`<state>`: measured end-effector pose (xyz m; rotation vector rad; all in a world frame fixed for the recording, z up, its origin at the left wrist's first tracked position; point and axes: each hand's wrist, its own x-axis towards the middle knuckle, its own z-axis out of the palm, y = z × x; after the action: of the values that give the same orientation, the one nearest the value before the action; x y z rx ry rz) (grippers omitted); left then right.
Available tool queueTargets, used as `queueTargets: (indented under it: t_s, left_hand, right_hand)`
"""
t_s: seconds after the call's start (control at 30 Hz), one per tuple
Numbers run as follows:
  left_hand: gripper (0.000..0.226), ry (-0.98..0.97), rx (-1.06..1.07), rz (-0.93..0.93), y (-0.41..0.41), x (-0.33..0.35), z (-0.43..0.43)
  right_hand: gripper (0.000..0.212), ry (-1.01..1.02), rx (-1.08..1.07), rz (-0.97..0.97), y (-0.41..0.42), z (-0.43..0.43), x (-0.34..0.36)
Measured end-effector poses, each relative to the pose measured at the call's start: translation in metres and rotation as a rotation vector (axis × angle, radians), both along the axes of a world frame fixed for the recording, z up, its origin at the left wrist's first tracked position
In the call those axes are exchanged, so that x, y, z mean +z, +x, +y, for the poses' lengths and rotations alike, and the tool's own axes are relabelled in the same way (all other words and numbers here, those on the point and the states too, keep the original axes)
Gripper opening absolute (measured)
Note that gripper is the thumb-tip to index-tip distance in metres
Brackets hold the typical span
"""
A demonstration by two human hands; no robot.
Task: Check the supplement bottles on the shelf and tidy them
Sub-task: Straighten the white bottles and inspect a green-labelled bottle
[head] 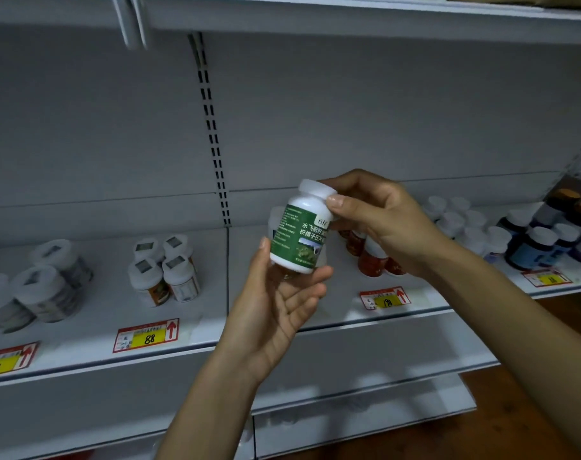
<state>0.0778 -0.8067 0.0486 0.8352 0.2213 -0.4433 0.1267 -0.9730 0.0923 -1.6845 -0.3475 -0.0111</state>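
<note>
cupped under a smooth white plastic bottle (301, 232) with a green label, at centre frame: left hand (276, 307), palm up, fingers half spread. pinched at the round cap, at 1 o'clock: right hand (382, 220). behind, on a matte white metal shelf (93, 330), white-capped bottles (164, 272) at 9 o'clock, dark ones (535, 247) at 3 o'clock.

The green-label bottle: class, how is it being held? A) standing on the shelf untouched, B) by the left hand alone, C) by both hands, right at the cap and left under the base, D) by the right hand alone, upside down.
C: the right hand pinches the white cap of the bottle, and the left hand supports its base, in front of the shelf.
</note>
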Motion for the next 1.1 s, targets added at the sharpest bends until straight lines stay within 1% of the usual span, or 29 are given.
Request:
queueTargets:
  t_s: [0.1,0.2,0.27,0.3,0.33,0.4,0.43,0.47,0.5,0.53,0.57,0.6,0.67,0.73,0.83,1.1]
  left_hand:
    - [0.062,-0.029,-0.073,0.06,0.002,-0.005,-0.002]
    - [0.065,-0.077,-0.143,0.092,0.004,-0.01,-0.001]
    - [0.064,-0.031,-0.158,0.095,0.006,-0.01,0.0]
    - [0.063,0.036,-0.145,0.072,0.007,-0.01,-0.001]
    - [0.06,0.143,-0.11,0.016,0.007,-0.011,-0.002]
    - [0.047,0.473,0.033,-0.208,0.009,-0.019,-0.004]
    - [0.041,0.678,0.139,-0.367,0.011,-0.027,-0.004]
    - [0.041,0.928,0.243,-0.557,0.013,-0.037,-0.003]
    - [0.044,1.197,0.302,-0.741,0.017,-0.046,-0.001]
    - [0.049,1.421,0.313,-0.877,0.022,-0.053,0.0]
    - [0.051,1.577,0.302,-0.977,0.028,-0.06,0.0]
    - [0.052,1.683,0.275,-1.044,0.034,-0.065,-0.001]
    - [0.054,1.82,0.178,-1.096,0.042,-0.069,-0.006]
    - [0.059,1.893,0.079,-1.088,0.049,-0.076,-0.008]
    - [0.068,1.922,-0.005,-1.059,0.054,-0.089,-0.008]
    - [0.07,1.948,-0.002,-0.99,0.064,-0.087,-0.019]
  right_hand:
    - [0.009,0.02,-0.016,0.017,0.002,0.003,0.001]
    - [0.012,-0.048,-0.042,0.023,0.005,0.003,0.004]
    - [0.007,-0.112,-0.031,0.029,0.007,0.004,0.009]
    - [0.007,-0.139,-0.023,0.034,0.009,0.005,0.011]
    - [0.01,-0.162,-0.027,0.031,0.011,0.005,0.015]
    - [0.015,-0.191,-0.111,-0.037,0.02,0.004,0.021]
    - [0.017,-0.215,-0.189,-0.105,0.026,0.002,0.024]
    - [0.02,-0.257,-0.272,-0.183,0.034,0.001,0.025]
    - [0.022,-0.314,-0.337,-0.254,0.042,0.0,0.024]
    - [0.025,-0.379,-0.368,-0.302,0.05,0.0,0.022]
    - [0.027,-0.446,-0.374,-0.324,0.058,0.002,0.017]
    - [0.029,-0.504,-0.363,-0.328,0.066,0.005,0.009]
    - [0.032,-0.589,-0.327,-0.318,0.081,0.012,-0.01]
    - [0.031,-0.634,-0.294,-0.296,0.093,0.02,-0.031]
    - [0.027,-0.675,-0.249,-0.269,0.109,0.028,-0.059]
    - [0.025,-0.931,-0.091,-0.237,0.125,0.048,-0.097]
